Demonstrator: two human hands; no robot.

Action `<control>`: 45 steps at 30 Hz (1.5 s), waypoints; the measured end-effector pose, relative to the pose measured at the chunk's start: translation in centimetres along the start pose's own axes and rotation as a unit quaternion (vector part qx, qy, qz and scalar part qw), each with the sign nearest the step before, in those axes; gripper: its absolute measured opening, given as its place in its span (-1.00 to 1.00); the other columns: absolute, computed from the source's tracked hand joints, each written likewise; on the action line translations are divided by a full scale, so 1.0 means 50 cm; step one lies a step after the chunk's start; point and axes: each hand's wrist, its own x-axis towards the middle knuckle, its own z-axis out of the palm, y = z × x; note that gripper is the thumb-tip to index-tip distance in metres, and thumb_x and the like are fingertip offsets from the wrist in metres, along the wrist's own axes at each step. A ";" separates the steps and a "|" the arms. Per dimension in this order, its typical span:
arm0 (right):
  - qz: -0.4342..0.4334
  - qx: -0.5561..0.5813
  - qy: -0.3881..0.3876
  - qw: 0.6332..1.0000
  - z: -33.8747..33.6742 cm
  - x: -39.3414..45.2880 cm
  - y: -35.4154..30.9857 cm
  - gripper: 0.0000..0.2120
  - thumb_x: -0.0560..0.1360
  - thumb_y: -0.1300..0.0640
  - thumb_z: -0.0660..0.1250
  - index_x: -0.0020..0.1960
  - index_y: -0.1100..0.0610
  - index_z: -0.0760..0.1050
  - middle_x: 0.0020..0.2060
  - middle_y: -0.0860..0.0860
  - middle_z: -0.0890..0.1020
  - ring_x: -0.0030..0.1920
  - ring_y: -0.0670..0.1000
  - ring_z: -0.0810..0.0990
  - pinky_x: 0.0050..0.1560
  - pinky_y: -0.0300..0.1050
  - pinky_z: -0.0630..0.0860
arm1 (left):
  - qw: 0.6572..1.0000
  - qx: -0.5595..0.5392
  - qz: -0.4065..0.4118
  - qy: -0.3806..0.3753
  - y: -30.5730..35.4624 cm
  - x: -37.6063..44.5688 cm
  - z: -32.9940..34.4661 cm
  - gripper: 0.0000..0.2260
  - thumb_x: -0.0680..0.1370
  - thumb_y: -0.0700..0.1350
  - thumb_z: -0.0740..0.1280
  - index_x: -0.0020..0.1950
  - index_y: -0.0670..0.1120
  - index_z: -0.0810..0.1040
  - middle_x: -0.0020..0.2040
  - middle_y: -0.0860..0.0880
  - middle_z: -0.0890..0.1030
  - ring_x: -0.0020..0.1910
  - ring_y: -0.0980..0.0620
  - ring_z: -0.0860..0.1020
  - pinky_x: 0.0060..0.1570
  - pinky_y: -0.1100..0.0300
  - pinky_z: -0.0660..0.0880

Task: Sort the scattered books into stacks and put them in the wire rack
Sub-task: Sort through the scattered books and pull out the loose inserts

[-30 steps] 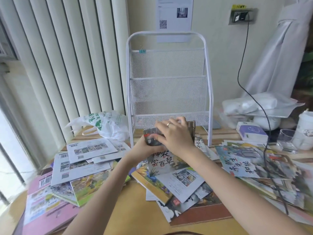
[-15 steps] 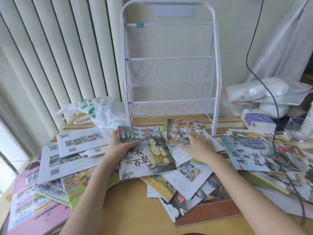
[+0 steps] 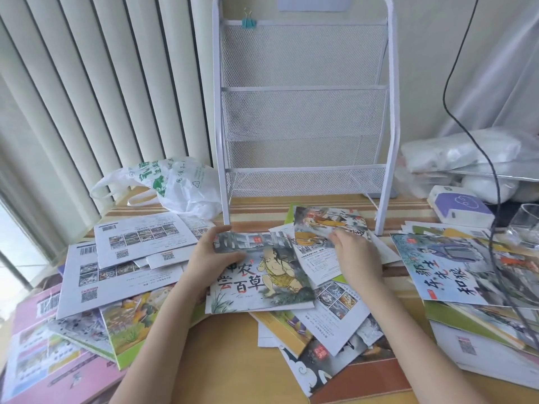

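Observation:
A white wire rack [image 3: 303, 112] stands upright at the back of the wooden table [image 3: 215, 354], its mesh pockets holding nothing. Thin picture books lie scattered in front of it. My left hand [image 3: 210, 260] grips the left edge of a grey picture book [image 3: 262, 275] showing a crouching figure and red and black characters. My right hand [image 3: 355, 258] pinches the lower edge of a smaller orange and grey booklet [image 3: 329, 225] just right of it. More books spread left [image 3: 116, 258] and right [image 3: 455, 272].
A white and green plastic bag [image 3: 172, 185] lies left of the rack. At the right are a purple and white box [image 3: 460, 208], a glass [image 3: 525, 225], white bundles [image 3: 458, 153] and a black cable [image 3: 495, 199] hanging across the books. Vertical blinds [image 3: 87, 97] fill the left.
Both hands came back from the rack's foot and parted. The left hand now holds the grey book flat; the right hand moved right onto the orange booklet. The view tilted down.

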 end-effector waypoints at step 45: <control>0.019 0.201 0.147 0.968 -0.014 -0.019 -0.071 -0.69 0.61 0.11 0.04 -0.12 0.27 0.44 -0.43 -0.05 0.40 -0.41 -0.01 0.38 -0.40 -0.25 0.23 | 0.995 -0.081 -0.061 0.025 0.023 -0.024 0.011 -0.60 0.43 -0.30 0.43 0.20 0.03 0.52 0.01 -0.12 0.60 -0.18 -0.13 0.65 -0.26 0.11 0.61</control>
